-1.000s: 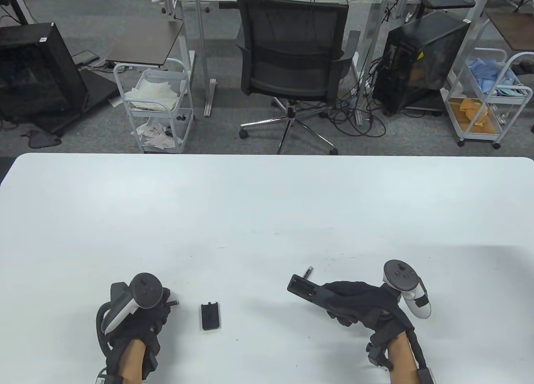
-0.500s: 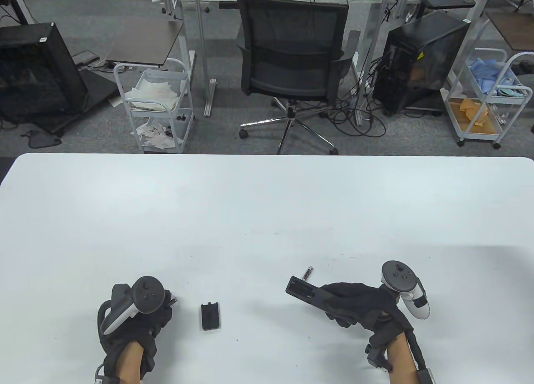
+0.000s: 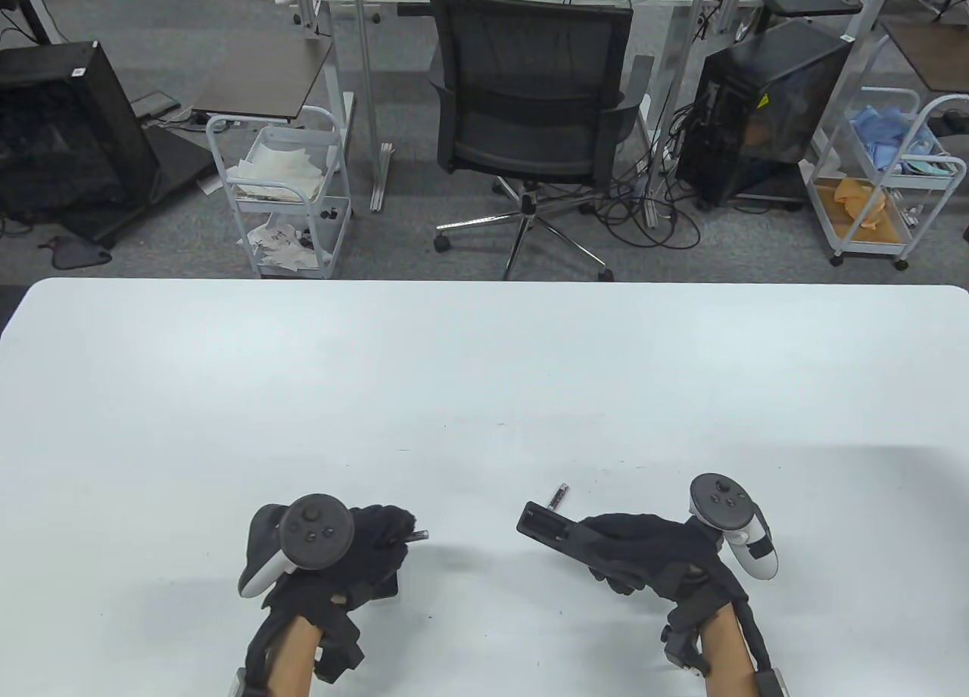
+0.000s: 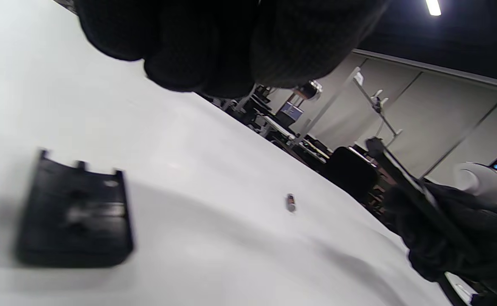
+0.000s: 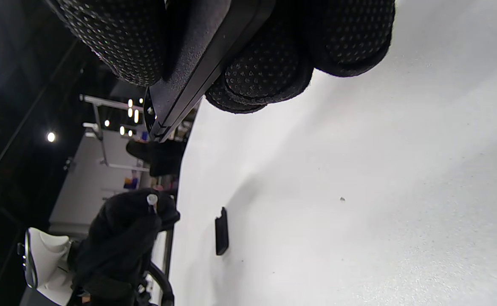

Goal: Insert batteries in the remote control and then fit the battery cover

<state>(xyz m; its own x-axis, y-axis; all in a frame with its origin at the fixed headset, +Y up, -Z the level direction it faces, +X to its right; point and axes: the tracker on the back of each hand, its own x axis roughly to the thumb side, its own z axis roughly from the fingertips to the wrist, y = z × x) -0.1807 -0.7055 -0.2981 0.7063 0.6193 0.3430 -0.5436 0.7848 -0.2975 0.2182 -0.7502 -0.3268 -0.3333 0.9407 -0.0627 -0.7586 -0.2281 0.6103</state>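
Observation:
My right hand [image 3: 632,557] grips the black remote [image 3: 551,528] and holds it tilted above the table, its open battery bay toward the left; it also shows in the right wrist view [image 5: 197,72]. My left hand [image 3: 394,532] pinches a battery [image 3: 416,535] whose metal tip sticks out to the right, left of the remote. The black battery cover [image 4: 76,212] lies flat on the table below my left hand, mostly hidden in the table view [image 3: 387,585]. A second battery [image 3: 559,494] lies on the table just beyond the remote.
The white table [image 3: 484,364] stretches wide beyond both hands. A black office chair [image 3: 530,114] and white carts [image 3: 288,190] stand on the floor past the far edge.
My left hand has moved right with the battery, over the battery cover and closer to the remote. My right hand with the remote has barely moved.

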